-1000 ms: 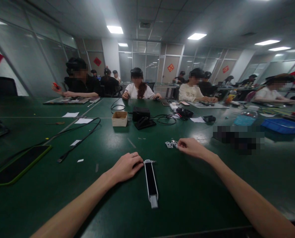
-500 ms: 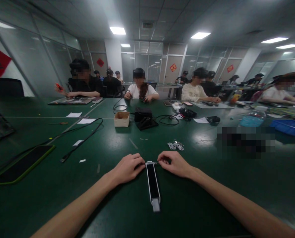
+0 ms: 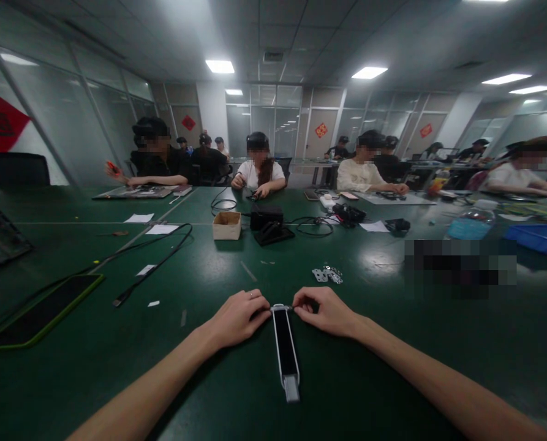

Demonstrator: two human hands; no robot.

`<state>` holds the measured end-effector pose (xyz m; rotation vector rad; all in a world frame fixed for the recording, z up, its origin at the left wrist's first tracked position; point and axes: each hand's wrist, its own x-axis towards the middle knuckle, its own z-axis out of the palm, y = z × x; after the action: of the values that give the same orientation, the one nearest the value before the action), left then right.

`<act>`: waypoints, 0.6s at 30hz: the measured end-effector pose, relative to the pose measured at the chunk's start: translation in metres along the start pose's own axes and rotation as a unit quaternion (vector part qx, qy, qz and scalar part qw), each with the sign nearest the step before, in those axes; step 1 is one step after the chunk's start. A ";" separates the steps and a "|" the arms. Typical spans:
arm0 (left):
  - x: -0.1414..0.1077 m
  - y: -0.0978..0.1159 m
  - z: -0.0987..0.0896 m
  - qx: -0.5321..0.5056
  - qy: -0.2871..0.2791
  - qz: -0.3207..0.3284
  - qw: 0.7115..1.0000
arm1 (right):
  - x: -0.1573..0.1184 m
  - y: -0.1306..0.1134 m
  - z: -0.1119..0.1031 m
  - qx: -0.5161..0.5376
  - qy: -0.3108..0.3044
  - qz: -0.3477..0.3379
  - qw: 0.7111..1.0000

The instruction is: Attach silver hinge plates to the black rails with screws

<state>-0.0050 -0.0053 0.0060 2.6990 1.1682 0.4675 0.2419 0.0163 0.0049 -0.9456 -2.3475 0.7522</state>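
Note:
A long narrow device with a white frame, a black middle and a pale grey tab at its near end lies on the green table in front of me. At its far end, the bent fingers of my left hand pinch the left corner. Opposite, the thumb and index finger of my right hand are pressed together on a tiny metal piece at the right corner; its kind is hidden by my fingertips. Several small flat silver metal plates lie in a loose group just beyond my right hand.
A cardboard box and a black device on a stand stand ahead. On the left are a green-edged black phone and a black cable. A blue tray sits far right. Co-workers sit across the table.
The view has tilted slightly, so everything sits a little lower. Both my hands keep their places at the device's far end. Across the table, a co-worker's hand has shifted slightly.

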 end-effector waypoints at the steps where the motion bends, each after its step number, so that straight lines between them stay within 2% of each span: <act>1: 0.000 0.000 0.000 0.000 -0.001 0.000 1.000 | 0.000 0.001 0.000 -0.004 0.000 -0.003 1.000; 18: 0.001 0.001 0.000 0.002 -0.007 0.003 1.000 | 0.001 -0.003 -0.002 0.013 -0.007 0.012 1.000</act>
<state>-0.0044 -0.0053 0.0067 2.7060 1.1577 0.4465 0.2414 0.0154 0.0088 -0.9624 -2.3366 0.7994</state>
